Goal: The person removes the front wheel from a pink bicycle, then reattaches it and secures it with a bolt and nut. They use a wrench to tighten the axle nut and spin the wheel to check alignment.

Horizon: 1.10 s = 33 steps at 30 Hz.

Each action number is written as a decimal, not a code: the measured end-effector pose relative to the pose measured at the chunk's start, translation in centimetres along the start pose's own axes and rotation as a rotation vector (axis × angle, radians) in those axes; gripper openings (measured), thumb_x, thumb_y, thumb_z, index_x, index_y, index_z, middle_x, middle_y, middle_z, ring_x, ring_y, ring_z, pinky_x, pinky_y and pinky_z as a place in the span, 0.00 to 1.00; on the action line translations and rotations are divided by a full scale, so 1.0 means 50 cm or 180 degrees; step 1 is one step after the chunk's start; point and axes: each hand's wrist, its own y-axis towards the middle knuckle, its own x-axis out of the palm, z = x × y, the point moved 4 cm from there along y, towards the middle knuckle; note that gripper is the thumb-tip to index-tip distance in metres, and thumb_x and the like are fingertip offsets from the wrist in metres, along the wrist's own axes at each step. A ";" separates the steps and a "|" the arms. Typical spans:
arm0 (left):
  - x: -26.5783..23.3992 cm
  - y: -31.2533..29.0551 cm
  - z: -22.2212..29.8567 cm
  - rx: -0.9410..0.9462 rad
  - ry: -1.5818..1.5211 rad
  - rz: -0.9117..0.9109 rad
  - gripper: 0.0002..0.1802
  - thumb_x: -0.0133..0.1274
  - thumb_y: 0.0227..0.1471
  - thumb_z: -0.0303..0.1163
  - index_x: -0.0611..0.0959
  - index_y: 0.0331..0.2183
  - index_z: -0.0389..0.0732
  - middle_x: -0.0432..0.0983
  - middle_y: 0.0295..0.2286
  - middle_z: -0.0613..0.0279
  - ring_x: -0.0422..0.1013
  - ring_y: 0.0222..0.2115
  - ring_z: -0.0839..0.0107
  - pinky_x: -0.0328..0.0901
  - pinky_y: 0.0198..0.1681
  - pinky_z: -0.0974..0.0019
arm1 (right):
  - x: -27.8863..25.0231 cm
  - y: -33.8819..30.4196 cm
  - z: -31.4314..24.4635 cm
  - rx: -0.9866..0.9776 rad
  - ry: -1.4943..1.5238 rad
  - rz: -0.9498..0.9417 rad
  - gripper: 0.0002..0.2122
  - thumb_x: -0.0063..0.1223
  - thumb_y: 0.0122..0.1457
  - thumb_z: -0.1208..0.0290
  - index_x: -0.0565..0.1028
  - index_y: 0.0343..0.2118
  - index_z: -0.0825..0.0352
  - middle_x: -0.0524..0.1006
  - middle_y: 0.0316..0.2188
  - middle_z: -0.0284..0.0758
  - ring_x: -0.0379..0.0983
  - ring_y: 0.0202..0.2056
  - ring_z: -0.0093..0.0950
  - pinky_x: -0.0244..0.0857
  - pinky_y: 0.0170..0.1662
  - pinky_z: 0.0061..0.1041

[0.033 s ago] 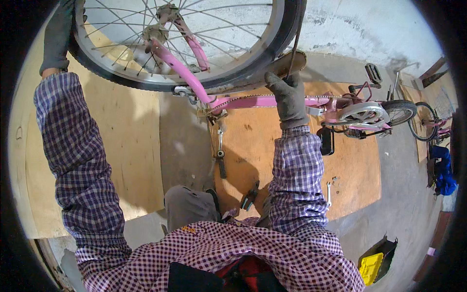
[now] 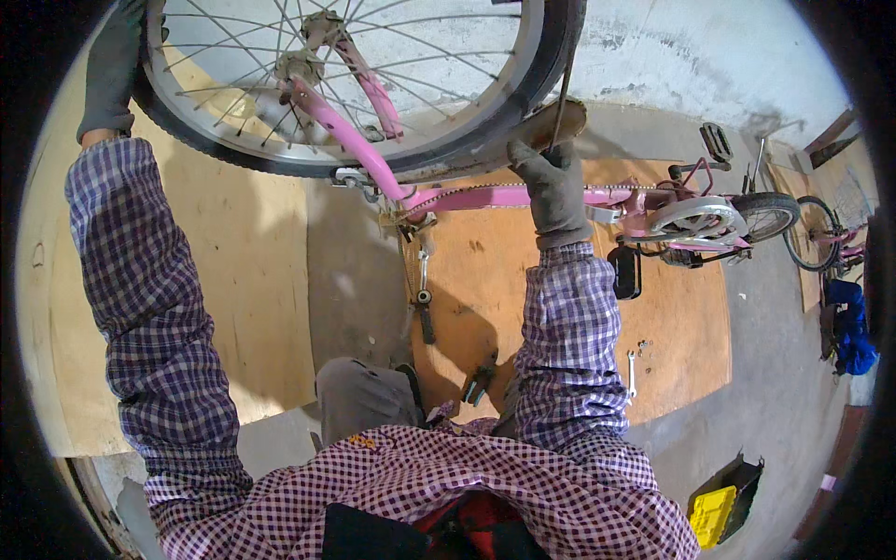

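Observation:
A bicycle front wheel (image 2: 350,161) with a black tyre fills the upper left, set in a pink fork (image 2: 355,140). My left hand (image 2: 109,79), in a grey glove, grips the tyre's left side; a fingertip shows inside the rim. My right hand (image 2: 554,194), gloved too, is closed around the lower end of a thin dark rod (image 2: 566,79) that rises beside the tyre. Just beyond this hand is the tip of a worn mudguard (image 2: 571,118). Behind its fingers runs the pink bicycle frame (image 2: 476,196) with a chain along it.
On an orange-brown board (image 2: 691,345) lie a ratchet wrench (image 2: 424,294), pliers (image 2: 480,378) and a spanner (image 2: 632,375). A pale plywood sheet (image 2: 271,336) is at left. Pedals, a crank cover (image 2: 695,219) and another bicycle (image 2: 817,233) are at right; a black-and-yellow box (image 2: 714,513) stands lower right.

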 end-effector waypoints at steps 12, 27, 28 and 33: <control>0.012 -0.002 0.116 0.0030 -0.0367 0.0136 0.30 0.49 0.62 0.57 0.81 0.52 0.42 0.82 0.39 0.60 0.76 0.40 0.71 0.69 0.43 0.67 | 0.057 -0.015 -0.090 -0.0118 0.0278 -0.0416 0.24 0.64 0.56 0.75 0.70 0.55 0.69 0.77 0.49 0.36 0.74 0.48 0.27 0.69 0.52 0.28; -0.012 0.027 0.109 0.0623 -0.0188 -0.0151 0.27 0.46 0.64 0.48 0.78 0.55 0.40 0.81 0.42 0.58 0.77 0.40 0.69 0.70 0.47 0.63 | 0.064 -0.025 -0.073 0.0076 0.0642 -0.0448 0.23 0.54 0.66 0.59 0.69 0.59 0.67 0.74 0.52 0.33 0.70 0.53 0.28 0.64 0.58 0.33; -0.027 0.027 0.113 0.1097 0.0668 -0.0073 0.26 0.47 0.64 0.47 0.78 0.55 0.40 0.81 0.42 0.59 0.77 0.40 0.69 0.70 0.47 0.63 | 0.079 -0.024 -0.073 0.0036 0.0692 -0.0580 0.25 0.51 0.68 0.53 0.69 0.59 0.67 0.74 0.54 0.34 0.70 0.54 0.29 0.65 0.59 0.36; -0.066 0.037 0.070 0.0198 -0.0230 -0.0265 0.22 0.47 0.65 0.42 0.79 0.53 0.40 0.80 0.40 0.59 0.76 0.39 0.68 0.69 0.46 0.64 | 0.122 -0.029 -0.081 0.0042 0.0161 -0.0386 0.28 0.47 0.69 0.49 0.68 0.59 0.71 0.73 0.54 0.37 0.71 0.54 0.31 0.66 0.60 0.37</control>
